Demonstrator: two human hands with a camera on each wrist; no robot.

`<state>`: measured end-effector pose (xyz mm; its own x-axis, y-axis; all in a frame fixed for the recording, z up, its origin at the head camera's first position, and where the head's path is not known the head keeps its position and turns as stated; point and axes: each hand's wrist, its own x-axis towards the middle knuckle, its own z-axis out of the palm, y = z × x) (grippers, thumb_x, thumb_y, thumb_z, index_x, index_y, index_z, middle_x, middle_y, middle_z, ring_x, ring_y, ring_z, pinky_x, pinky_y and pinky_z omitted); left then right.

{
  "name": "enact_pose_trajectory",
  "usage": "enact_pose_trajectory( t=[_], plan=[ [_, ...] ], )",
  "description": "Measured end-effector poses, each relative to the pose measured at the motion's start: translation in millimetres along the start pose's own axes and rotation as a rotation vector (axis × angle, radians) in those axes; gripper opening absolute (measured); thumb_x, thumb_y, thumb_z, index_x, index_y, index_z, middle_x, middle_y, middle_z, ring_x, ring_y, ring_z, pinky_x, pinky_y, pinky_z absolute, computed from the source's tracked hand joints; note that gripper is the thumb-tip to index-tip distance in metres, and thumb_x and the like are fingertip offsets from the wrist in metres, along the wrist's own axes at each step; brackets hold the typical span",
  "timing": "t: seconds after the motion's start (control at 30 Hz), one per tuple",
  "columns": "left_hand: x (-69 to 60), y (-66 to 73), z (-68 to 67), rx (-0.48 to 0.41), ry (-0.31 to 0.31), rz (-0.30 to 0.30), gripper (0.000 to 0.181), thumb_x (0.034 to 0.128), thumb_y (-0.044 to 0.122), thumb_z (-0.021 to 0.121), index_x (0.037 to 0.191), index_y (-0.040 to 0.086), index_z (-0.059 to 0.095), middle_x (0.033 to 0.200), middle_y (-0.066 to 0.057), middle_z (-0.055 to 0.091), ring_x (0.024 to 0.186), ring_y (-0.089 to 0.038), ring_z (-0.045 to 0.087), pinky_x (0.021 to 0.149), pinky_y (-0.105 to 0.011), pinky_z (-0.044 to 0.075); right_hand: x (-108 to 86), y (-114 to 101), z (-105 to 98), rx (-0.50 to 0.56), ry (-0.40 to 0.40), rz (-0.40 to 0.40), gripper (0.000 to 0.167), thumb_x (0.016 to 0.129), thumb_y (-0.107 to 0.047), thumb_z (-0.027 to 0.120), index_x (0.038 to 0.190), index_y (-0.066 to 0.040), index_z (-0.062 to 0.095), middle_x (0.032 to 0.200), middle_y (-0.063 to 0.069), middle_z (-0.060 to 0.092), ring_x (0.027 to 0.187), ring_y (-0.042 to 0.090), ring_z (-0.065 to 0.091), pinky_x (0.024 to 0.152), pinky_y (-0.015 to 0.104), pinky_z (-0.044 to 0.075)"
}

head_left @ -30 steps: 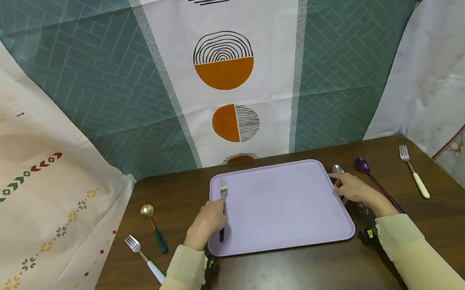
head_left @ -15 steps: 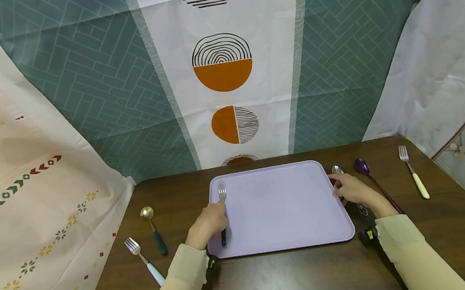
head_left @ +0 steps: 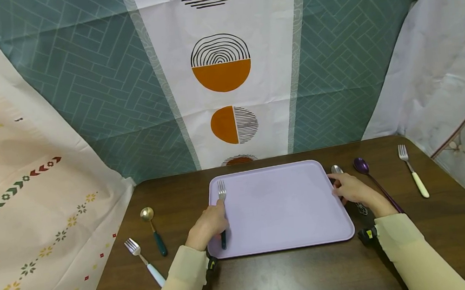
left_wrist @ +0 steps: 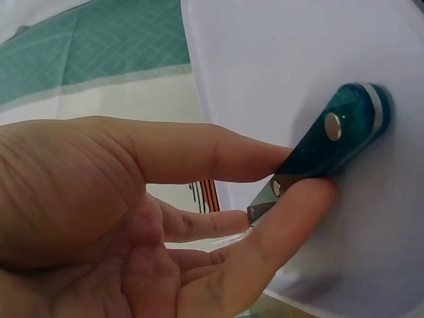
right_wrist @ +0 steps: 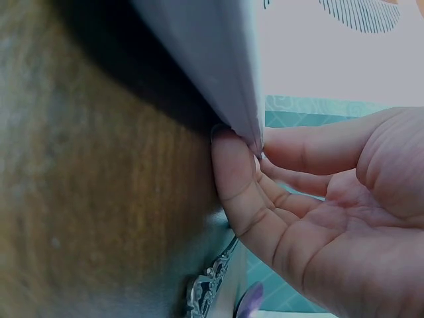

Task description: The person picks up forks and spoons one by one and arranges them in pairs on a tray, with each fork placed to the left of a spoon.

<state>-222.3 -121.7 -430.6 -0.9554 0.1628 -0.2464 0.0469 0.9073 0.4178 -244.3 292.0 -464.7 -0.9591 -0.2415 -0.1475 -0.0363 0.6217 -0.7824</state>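
A lilac tray [head_left: 284,205] lies on the brown table. Along its left side is a fork with a dark teal handle [head_left: 223,240], tines toward the back. My left hand [head_left: 208,222] pinches this fork between thumb and fingers; the left wrist view shows the riveted teal handle [left_wrist: 331,132] past the fingertips. At the tray's right edge, my right hand [head_left: 352,188] pinches the rim, and in the right wrist view a finger [right_wrist: 235,165] is under the rim [right_wrist: 232,79] with the thumb on the other side.
On the left lie a gold spoon with a green handle [head_left: 160,244] and a white-handled fork [head_left: 155,273]. To the right are a silver spoon [head_left: 336,169], partly behind my right hand, a purple spoon [head_left: 361,165] and a cream-handled fork [head_left: 421,186]. Patterned cloths hang behind the table [head_left: 295,274].
The fork in my left hand has tilted slightly, its tines shifting a little left and its handle end a little right and toward me. My right hand stays at the tray's rim.
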Motion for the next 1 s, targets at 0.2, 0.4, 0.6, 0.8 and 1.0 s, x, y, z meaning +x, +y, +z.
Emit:
enact_pose_trajectory(
  t=[0.2,0.4,0.6,0.8,1.0],
  plan=[
    [-0.5,-0.8,1.5,-0.01,-0.006,-0.012,0.044,0.0867,-0.003,0.069,0.127,-0.005,0.05,0.09,-0.024,0.065,0.054,-0.026,0.065,0.048,-0.035,0.053,-0.2,0.3,0.3,-0.004,-0.005,-0.003,0.061,0.093,0.012,0.057,0.147,0.024,0.031,0.091,0.018,0.054,0.072,0.023,0.062,0.06,0.041,0.062],
    [0.4,-0.5,1.8,-0.006,-0.004,-0.004,0.041,0.0863,-0.003,0.07,0.123,-0.004,0.051,0.086,-0.021,0.063,0.055,-0.025,0.064,0.049,-0.036,0.053,-0.9,-0.4,-0.2,0.0,-0.006,-0.001,0.061,0.093,0.01,0.058,0.147,0.023,0.032,0.092,0.019,0.054,0.072,0.023,0.062,0.06,0.042,0.062],
    [1.0,-0.8,2.2,-0.018,-0.007,-0.006,0.044,0.0868,-0.003,0.072,0.125,-0.004,0.05,0.088,-0.02,0.062,0.053,-0.024,0.063,0.047,-0.033,0.051,-2.0,-1.7,-1.4,0.0,-0.005,-0.005,0.062,0.092,0.011,0.057,0.146,0.024,0.031,0.091,0.019,0.053,0.073,0.024,0.061,0.061,0.041,0.062],
    [1.1,-1.3,2.3,-0.017,-0.011,-0.018,0.046,0.0875,-0.002,0.072,0.127,-0.004,0.05,0.089,-0.021,0.062,0.052,-0.023,0.064,0.045,-0.032,0.05,-1.9,-1.4,-1.1,0.001,-0.006,-0.014,0.061,0.091,0.011,0.056,0.146,0.024,0.032,0.091,0.019,0.054,0.074,0.024,0.06,0.061,0.041,0.062],
    [0.1,-1.8,2.2,-0.028,-0.016,-0.017,0.046,0.0879,-0.002,0.071,0.128,-0.004,0.049,0.086,-0.02,0.06,0.053,-0.024,0.064,0.046,-0.033,0.052,-1.5,-1.0,-0.4,0.008,-0.009,-0.012,0.062,0.092,0.011,0.056,0.146,0.025,0.031,0.092,0.019,0.053,0.075,0.023,0.06,0.061,0.041,0.062]
  ],
)
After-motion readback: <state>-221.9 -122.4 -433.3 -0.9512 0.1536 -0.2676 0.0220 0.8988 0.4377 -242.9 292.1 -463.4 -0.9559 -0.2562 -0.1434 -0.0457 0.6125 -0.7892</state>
